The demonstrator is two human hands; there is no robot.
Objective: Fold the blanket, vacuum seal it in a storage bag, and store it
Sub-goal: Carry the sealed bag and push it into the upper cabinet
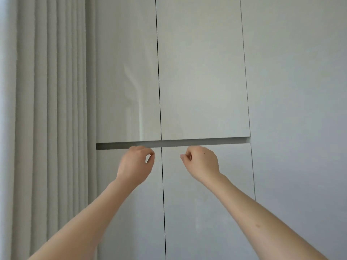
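A pale grey wardrobe fills the view, with two upper doors (202, 72) and two lower doors, all closed. A dark horizontal recess (169, 143) runs between them. My left hand (135, 162) is raised to the top edge of the lower left door (131, 212), fingers curled at the recess. My right hand (201, 162) is at the top edge of the lower right door (206, 212), fingers curled the same way. The blanket and the storage bag are out of view.
A beige pleated curtain (50, 128) hangs close against the wardrobe's left side. A plain grey panel (300, 109) stands to the right of the doors.
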